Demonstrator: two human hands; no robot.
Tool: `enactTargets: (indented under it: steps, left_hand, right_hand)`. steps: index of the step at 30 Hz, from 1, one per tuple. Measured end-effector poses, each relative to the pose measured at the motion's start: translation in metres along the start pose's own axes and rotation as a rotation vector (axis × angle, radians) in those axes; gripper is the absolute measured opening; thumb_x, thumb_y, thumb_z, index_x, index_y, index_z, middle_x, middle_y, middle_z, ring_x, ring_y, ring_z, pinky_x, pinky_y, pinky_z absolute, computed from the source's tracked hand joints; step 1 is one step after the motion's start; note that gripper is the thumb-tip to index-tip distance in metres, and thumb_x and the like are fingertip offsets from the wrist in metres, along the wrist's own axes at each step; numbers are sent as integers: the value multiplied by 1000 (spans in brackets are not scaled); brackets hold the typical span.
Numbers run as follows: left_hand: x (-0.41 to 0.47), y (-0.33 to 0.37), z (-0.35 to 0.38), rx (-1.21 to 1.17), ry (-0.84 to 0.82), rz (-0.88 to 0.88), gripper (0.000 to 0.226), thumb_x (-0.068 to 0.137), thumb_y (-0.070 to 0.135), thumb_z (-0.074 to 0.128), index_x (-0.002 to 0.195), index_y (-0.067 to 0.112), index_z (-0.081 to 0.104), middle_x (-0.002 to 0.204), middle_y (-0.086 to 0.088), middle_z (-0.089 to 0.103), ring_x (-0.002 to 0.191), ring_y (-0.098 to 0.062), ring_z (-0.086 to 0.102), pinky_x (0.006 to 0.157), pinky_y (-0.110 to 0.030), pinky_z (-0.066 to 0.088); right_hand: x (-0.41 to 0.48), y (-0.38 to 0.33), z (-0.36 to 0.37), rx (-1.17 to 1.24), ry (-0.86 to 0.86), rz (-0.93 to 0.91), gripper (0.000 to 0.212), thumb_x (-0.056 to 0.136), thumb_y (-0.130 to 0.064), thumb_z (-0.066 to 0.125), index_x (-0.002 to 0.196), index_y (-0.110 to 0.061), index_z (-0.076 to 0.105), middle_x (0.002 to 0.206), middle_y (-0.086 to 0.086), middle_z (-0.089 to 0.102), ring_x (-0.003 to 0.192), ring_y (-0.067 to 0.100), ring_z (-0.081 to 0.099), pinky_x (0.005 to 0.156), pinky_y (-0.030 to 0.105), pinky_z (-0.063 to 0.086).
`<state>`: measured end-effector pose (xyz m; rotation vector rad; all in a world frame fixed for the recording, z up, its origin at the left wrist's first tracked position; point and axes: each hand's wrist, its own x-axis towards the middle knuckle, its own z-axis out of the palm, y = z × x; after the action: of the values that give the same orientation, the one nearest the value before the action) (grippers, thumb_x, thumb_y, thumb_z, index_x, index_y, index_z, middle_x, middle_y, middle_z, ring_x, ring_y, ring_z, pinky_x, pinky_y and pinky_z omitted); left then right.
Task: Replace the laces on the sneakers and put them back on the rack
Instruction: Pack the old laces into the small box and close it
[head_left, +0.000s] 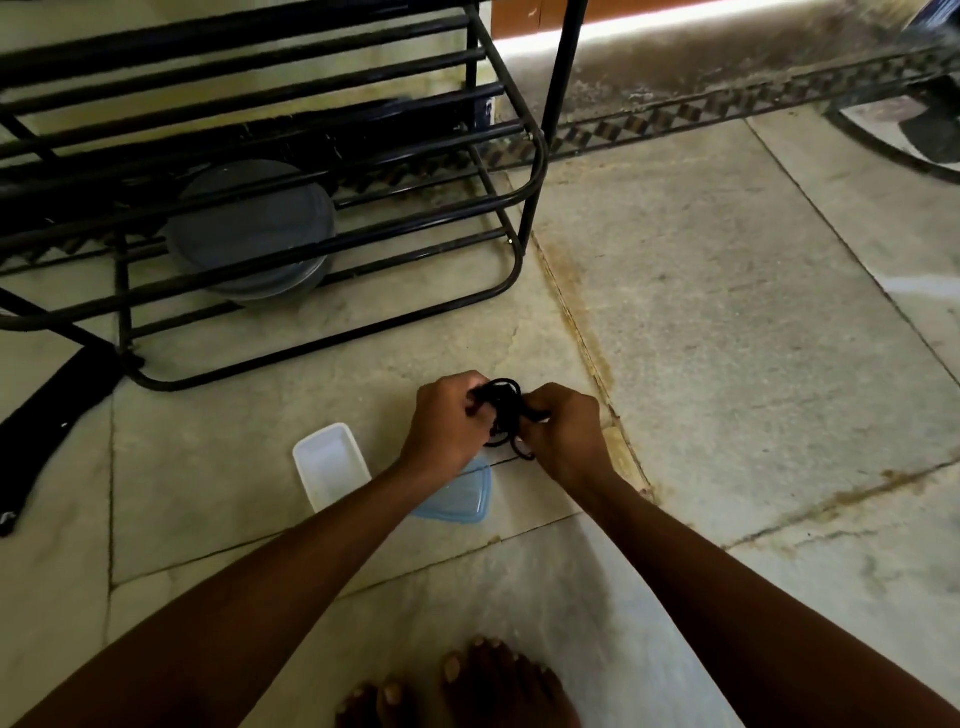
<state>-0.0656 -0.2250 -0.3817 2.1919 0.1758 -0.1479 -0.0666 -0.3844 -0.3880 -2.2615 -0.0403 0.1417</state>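
Note:
A bundle of black laces (503, 410) hangs between both hands above the stone floor. My left hand (448, 426) grips the bundle's left side with curled fingers. My right hand (563, 428) pinches its right side, and loose loops dangle below. The black metal shoe rack (270, 171) stands at the upper left, with its shelves of bars. No sneakers show in view.
A white plastic container (328, 465) lies open on the floor by my left wrist, its pale blue lid (460, 499) partly under my left forearm. Grey round lids (249, 228) sit under the rack. A dark strap lies at far left. My bare feet (467, 686) are at the bottom.

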Motion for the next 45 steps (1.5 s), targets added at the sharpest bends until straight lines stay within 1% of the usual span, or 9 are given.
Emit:
enactTargets:
  steps: [3,7,11,14,18,23,30,40,45]
  left_hand:
    - [-11,-1,-27,-104,116,0,19,86,1,71,93,17,78,78,4,75,72,-8,72,70,-28,62]
    - [-35,-12,-68,-186,206,-41,19,88,2,71,93,19,78,80,5,76,74,-12,74,73,-41,64]
    - [-66,-28,-108,-134,300,-85,17,88,2,72,96,16,78,82,7,76,75,-8,73,74,-36,64]
    - [-85,-45,-127,-129,356,-126,17,87,2,72,95,15,79,81,6,77,74,-8,74,74,-36,63]
    - [-95,-68,-139,-142,365,-176,16,87,2,72,92,16,79,79,7,77,73,-8,74,73,-40,64]
    - [-95,-85,-138,72,338,-160,15,83,0,72,90,10,81,87,-8,72,79,-21,69,75,-38,58]
    - [-99,-88,-131,82,251,-212,50,78,-8,68,125,9,67,116,-10,63,90,-16,63,71,-1,41]
    - [-103,-92,-136,86,350,-153,22,83,-5,73,101,7,76,88,-5,75,70,-3,63,68,2,42]
    - [-100,-96,-139,136,355,-57,20,81,-6,76,96,7,80,90,-8,75,73,-6,61,73,5,39]
  right_hand:
    - [-2,-22,11,65,32,-109,13,82,-11,82,73,-6,75,71,7,70,64,20,64,59,36,48]
    - [-5,-62,28,176,-38,-176,7,80,-12,84,77,-8,79,74,6,73,65,8,61,61,27,49]
    - [-15,-98,56,179,-179,-238,20,81,-24,81,73,-7,78,69,8,71,64,19,66,62,37,50]
    - [-23,-116,79,208,-264,-231,16,81,-18,84,74,-5,78,68,9,71,64,17,65,61,31,47]
    - [-25,-125,102,172,-368,-215,10,78,-11,85,72,-7,77,63,-3,64,57,10,58,56,16,40]
    - [-26,-131,114,-70,-440,-270,14,77,-21,68,74,-8,74,74,11,63,68,24,57,63,27,33]
    - [-25,-130,127,-596,-436,-322,34,95,-20,64,125,-2,62,124,15,51,116,34,52,86,38,50]
    - [-19,-124,123,-491,-450,-394,30,91,-14,67,120,-6,71,116,15,61,102,34,62,84,33,50]
    - [-19,-117,134,-722,-369,-581,34,56,-34,93,83,-19,81,100,13,61,95,31,41,69,36,51]
